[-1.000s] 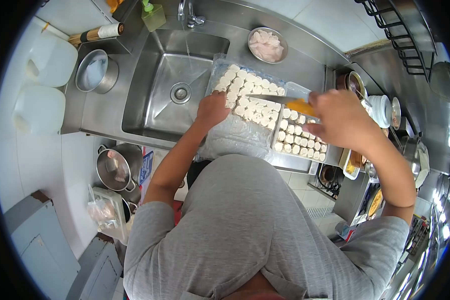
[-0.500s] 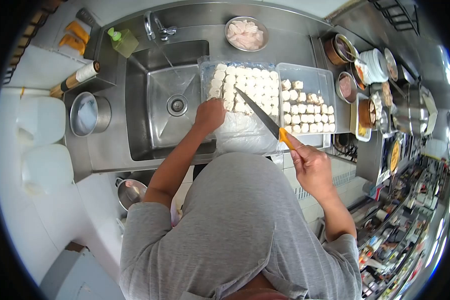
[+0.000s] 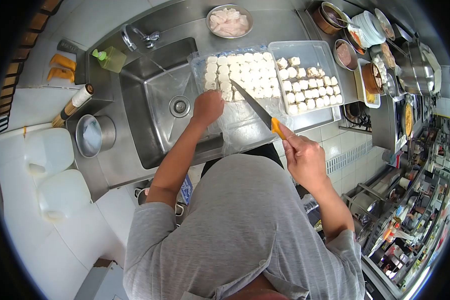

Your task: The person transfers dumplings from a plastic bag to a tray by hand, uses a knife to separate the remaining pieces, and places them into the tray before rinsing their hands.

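My right hand grips the orange handle of a long kitchen knife. Its blade points away to the left, the tip over rows of small white blocks laid close together on clear plastic film. At the near left corner of these rows is my left hand, its fingers curled in against the blocks; I cannot tell what they pinch. To the right of the rows lies a clear plastic tray with more white pieces, a few of them brownish on top.
A steel sink with a tap lies to the left. Behind the blocks stands a bowl of pale meat slices. Bowls, pots and stacked plates crowd the right side. A steel pot and soap bottle sit left of the sink.
The whole view has shifted and turned slightly with my head. Both hands and the knife keep nearly the same place at the white blocks.
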The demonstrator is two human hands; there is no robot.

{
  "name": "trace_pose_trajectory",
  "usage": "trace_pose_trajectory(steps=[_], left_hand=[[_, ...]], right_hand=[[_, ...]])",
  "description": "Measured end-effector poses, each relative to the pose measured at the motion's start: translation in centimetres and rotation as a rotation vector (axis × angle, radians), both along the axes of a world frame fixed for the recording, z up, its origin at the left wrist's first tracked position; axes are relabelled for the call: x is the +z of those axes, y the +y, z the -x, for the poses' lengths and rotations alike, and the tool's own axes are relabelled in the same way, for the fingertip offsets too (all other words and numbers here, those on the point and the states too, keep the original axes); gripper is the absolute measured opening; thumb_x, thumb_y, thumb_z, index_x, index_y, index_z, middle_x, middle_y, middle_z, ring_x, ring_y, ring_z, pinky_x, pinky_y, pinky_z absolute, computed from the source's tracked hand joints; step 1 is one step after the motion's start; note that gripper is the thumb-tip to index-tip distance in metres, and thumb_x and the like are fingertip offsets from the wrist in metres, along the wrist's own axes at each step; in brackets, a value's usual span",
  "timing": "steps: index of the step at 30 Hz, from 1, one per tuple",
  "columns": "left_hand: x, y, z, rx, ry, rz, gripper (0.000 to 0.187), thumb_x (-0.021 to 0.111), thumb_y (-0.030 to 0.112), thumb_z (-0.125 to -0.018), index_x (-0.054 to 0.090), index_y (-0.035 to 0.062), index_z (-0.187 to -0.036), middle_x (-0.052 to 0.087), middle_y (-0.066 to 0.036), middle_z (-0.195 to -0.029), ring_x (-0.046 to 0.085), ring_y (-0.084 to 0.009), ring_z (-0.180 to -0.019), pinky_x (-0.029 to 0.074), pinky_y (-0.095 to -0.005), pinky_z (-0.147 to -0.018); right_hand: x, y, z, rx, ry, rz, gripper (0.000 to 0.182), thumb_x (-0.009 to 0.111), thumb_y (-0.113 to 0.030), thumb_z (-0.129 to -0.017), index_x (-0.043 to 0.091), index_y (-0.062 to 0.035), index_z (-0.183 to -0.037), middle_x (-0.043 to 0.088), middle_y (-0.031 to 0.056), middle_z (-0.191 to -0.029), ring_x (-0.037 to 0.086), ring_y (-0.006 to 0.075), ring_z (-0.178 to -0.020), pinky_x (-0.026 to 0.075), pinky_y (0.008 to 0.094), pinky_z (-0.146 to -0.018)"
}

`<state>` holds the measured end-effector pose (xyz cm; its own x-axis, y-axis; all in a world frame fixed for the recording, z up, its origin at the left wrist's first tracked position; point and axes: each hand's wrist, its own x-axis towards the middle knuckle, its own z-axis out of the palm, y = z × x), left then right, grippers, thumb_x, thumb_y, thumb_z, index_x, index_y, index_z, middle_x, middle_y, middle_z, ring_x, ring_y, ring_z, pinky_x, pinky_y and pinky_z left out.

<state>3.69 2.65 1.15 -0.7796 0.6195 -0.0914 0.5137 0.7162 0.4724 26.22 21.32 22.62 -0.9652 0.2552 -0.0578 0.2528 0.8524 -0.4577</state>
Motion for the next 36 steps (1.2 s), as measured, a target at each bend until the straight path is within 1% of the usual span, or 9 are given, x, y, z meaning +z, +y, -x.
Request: trace_pose_trajectory(steps=[13, 16, 18, 20, 23, 28, 30, 32, 36], left_hand=[[-1.6, -0.4, 0.4, -0.021, 0.075, -0.025, 0.016, 0.068, 0.018, -0.084, 0.069, 0.0025, -0.085, 0.071, -0.021, -0.089, 0.069, -0.0429, -0.084, 0.055, -0.0542, -0.075], [-2.4, -1.1, 1.4, -0.06, -0.014, -0.005, 0.023, 0.073, 0.023, -0.088, 0.068, 0.0025, -0.08, 0.068, -0.021, -0.079, 0.066, -0.0419, -0.075, 0.05, -0.0534, -0.068], [-2.9, -0.6, 2.2, -0.103, 0.004, 0.008, 0.022, 0.076, 0.021, -0.087, 0.068, 0.0015, -0.081, 0.069, -0.021, -0.078, 0.067, -0.0408, -0.074, 0.05, -0.0515, -0.067], [-2.1, -0.5, 2.0, -0.122, 0.009, -0.035, 0.019, 0.076, 0.019, -0.085, 0.071, 0.0013, -0.085, 0.073, -0.02, -0.081, 0.072, -0.0389, -0.077, 0.054, -0.0488, -0.071], [-1.2, 0.0, 1.9, -0.101, 0.002, -0.024, 0.016, 0.074, 0.018, -0.086, 0.072, 0.0015, -0.086, 0.073, -0.02, -0.082, 0.073, -0.0383, -0.078, 0.056, -0.0481, -0.072], [-1.4, 0.1, 2.0, -0.127, 0.071, 0.066, 0.021, 0.076, 0.022, -0.084, 0.072, 0.002, -0.083, 0.072, -0.022, -0.083, 0.07, -0.0424, -0.081, 0.054, -0.0526, -0.073], [-2.1, 0.1, 1.8, -0.066, 0.069, 0.092, 0.016, 0.073, 0.019, -0.081, 0.071, 0.0027, -0.081, 0.072, -0.022, -0.086, 0.07, -0.043, -0.083, 0.054, -0.0537, -0.073], [-1.1, 0.3, 0.9, -0.019, 0.057, 0.091, 0.013, 0.069, 0.017, -0.081, 0.072, 0.0041, -0.08, 0.072, -0.023, -0.086, 0.071, -0.0432, -0.085, 0.055, -0.0536, -0.076], [0.6, 0.9, -0.1, 0.02, 0.009, 0.146, 0.019, 0.069, 0.022, -0.085, 0.074, 0.0043, -0.088, 0.075, -0.019, -0.092, 0.072, -0.0386, -0.09, 0.057, -0.0513, -0.079]], right_hand=[[2.0, -4.2, 4.2, 0.193, -0.44, -0.175, 0.068, 0.061, -0.01, -0.09, 0.043, -0.0006, -0.155, 0.074, 0.0167, -0.08, 0.074, 0.0317, -0.076, 0.059, 0.0456, -0.069], [0.3, -4.5, 3.9, 0.242, -0.569, -0.151, 0.07, 0.059, -0.011, -0.091, 0.038, 0.0064, -0.156, 0.076, 0.0184, -0.105, 0.076, 0.0311, -0.091, 0.061, 0.0433, -0.074], [0.3, -4.2, 3.2, 0.309, -0.387, -0.139, 0.044, 0.058, -0.013, -0.093, 0.063, 0.0073, -0.132, 0.072, 0.0214, -0.117, 0.077, 0.0335, -0.086, 0.061, 0.0467, -0.069], [0.8, -4.9, 3.3, 0.244, -0.361, -0.079, 0.033, 0.058, -0.013, -0.093, 0.072, 0.0051, -0.116, 0.069, 0.0228, -0.126, 0.077, 0.0332, -0.089, 0.061, 0.0465, -0.07], [2.9, -4.6, 4.1, 0.273, -0.394, -0.04, 0.03, 0.06, -0.014, -0.092, 0.074, 0.0031, -0.112, 0.068, 0.0247, -0.13, 0.077, 0.0338, -0.09, 0.062, 0.0465, -0.07], [-3.2, -4.3, 3.8, 0.302, -0.295, -0.133, 0.028, 0.06, -0.015, -0.093, 0.074, 0.0015, -0.11, 0.071, 0.0229, -0.123, 0.078, 0.0325, -0.087, 0.062, 0.0444, -0.067], [-2.2, -4.3, 3.6, 0.372, -0.284, -0.246, 0.048, 0.058, -0.013, -0.094, 0.059, 0.0079, -0.138, 0.077, 0.0177, -0.104, 0.078, 0.0289, -0.083, 0.061, 0.0446, -0.065], [0.1, -4.1, 5.4, 0.347, -0.458, -0.193, 0.059, 0.056, -0.01, -0.094, 0.048, 0.0096, -0.148, 0.077, 0.019, -0.102, 0.077, 0.029, -0.082, 0.061, 0.0434, -0.066], [-0.5, -2.1, 4.9, 0.232, -0.445, -0.118, 0.058, 0.054, -0.005, -0.093, 0.05, 0.0, -0.151, 0.076, 0.0194, -0.102, 0.077, 0.0313, -0.084, 0.06, 0.0418, -0.073]])
